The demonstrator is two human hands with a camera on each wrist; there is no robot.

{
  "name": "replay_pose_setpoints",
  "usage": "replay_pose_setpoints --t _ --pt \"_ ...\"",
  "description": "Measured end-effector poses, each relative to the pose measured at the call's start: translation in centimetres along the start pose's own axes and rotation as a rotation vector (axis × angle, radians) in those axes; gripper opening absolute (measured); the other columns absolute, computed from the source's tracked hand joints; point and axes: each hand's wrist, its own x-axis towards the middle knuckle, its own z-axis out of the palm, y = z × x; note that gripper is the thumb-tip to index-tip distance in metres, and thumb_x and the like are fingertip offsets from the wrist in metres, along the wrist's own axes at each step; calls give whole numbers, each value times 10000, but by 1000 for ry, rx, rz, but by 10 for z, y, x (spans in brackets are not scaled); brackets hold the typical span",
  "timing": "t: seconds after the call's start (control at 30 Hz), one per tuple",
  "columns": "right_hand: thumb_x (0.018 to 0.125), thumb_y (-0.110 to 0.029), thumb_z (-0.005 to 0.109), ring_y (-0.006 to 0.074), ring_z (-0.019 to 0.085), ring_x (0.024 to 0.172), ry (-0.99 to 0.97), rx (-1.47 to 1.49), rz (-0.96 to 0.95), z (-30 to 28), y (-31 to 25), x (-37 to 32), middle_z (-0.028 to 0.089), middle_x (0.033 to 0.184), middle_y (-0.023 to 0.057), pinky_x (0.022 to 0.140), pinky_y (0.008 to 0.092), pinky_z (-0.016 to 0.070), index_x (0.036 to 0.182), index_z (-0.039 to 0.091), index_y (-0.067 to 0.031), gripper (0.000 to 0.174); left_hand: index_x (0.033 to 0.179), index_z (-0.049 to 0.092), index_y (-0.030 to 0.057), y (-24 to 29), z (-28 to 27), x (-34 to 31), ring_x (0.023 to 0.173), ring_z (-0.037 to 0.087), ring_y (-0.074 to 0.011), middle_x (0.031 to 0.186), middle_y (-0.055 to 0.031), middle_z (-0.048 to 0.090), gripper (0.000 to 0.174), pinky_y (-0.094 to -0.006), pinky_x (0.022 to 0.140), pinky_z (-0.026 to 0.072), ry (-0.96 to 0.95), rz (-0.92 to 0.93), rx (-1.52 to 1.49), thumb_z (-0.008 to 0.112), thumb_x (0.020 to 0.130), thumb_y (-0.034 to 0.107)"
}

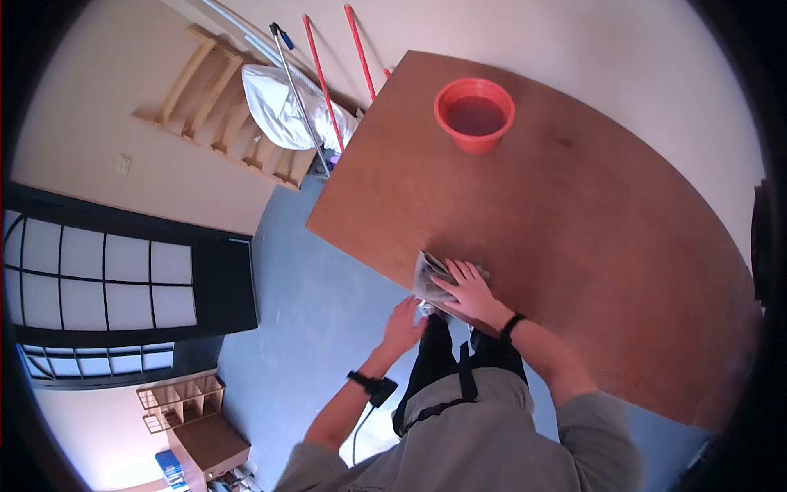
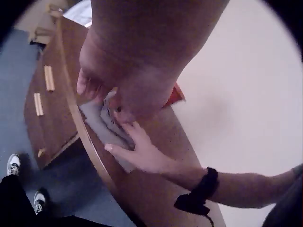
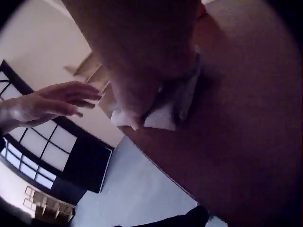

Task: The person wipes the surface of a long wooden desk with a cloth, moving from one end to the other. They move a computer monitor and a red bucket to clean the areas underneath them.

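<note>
A grey cloth (image 1: pixel 428 277) lies crumpled and folded at the near edge of the brown tabletop (image 1: pixel 525 205). My right hand (image 1: pixel 471 293) rests flat on it, fingers extended and thumb apart. In the left wrist view, the same right hand (image 2: pixel 147 153) spreads over the cloth (image 2: pixel 99 124). Just off the table edge, beside the cloth, is my left hand (image 1: pixel 402 326). The right wrist view shows this left hand (image 3: pixel 57 101) in the air, its fingers fairly straight and holding nothing.
A red basin (image 1: pixel 475 115) with dark liquid stands at the table's far side by the wall. Red poles (image 1: pixel 324 82), a wooden rack (image 1: pixel 205 107) and a white bag (image 1: pixel 279 107) lean beyond the table's left end. A small cabinet (image 1: pixel 205 443) stands at lower left.
</note>
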Motion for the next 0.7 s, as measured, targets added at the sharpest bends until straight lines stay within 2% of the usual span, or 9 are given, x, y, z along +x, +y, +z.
replay_pose_setpoints --t 0.07,0.13,0.23,0.3,0.37,0.4,0.47,0.6,0.7 --pt "727 -337 713 396 343 1297 -62 11 96 -13 -2 -21 368 1404 216 1087 533 257 1340 476 -204 670 1361 394 52 22 11 27 1309 372 -371 1410 -249 368 648 -470 1059 331 -3 110 101 674 794 194" --pt "720 -320 717 397 347 1299 -50 -3 158 -16 -4 -40 361 1411 217 1090 537 254 1325 486 -187 662 1439 279 62 35 18 53 1393 225 -370 1498 -236 220 856 -471 1120 228 -106 465 293 732 727 208" --pt "710 -259 718 400 365 1293 -84 -27 265 -32 -12 -71 352 1421 224 1085 534 268 1287 514 -149 621 1469 218 62 52 16 77 1424 157 -344 1521 -217 181 972 -455 1155 140 -233 713 379 763 680 219" --pt "708 -215 716 403 380 1284 -122 -57 307 -42 -19 -91 351 1425 230 1076 528 286 1263 532 -128 591 1473 208 69 48 32 92 1422 169 -337 1520 -214 186 1033 -454 1161 128 -174 807 295 789 641 261" --pt "714 -122 683 409 404 1266 103 11 542 -47 -27 -114 379 1411 232 1057 509 321 1237 556 -103 539 1476 206 82 54 36 109 1424 160 -326 1535 -192 161 1061 -449 1160 134 -257 967 383 788 641 382" --pt "714 -122 683 409 404 1266 84 -3 544 -50 -35 -124 379 1411 232 1057 509 321 1237 556 -103 539 1469 228 79 53 41 115 1421 170 -318 1521 -190 202 1038 -452 1161 128 -226 1033 415 775 654 417" --pt "731 -74 641 412 423 1249 185 -54 879 -57 -60 -143 421 1379 232 1044 478 346 1213 572 -73 487 1464 242 82 54 41 124 1404 210 -319 1496 -186 250 1016 -455 1158 137 -267 1063 403 768 664 424" --pt "780 -44 588 401 436 1238 270 -59 1186 -30 -100 -210 466 1336 234 1048 444 350 1196 569 -32 417 1450 278 98 33 53 144 1334 332 -320 1402 -165 389 955 -472 1147 170 -295 1173 289 745 690 440" --pt "804 -55 565 358 532 1099 287 57 1399 -7 -134 -262 556 1211 208 947 413 429 1125 592 -13 325 1438 307 107 16 46 168 1294 378 -321 1363 -157 428 912 -486 1135 195 -217 1124 238 735 704 440"
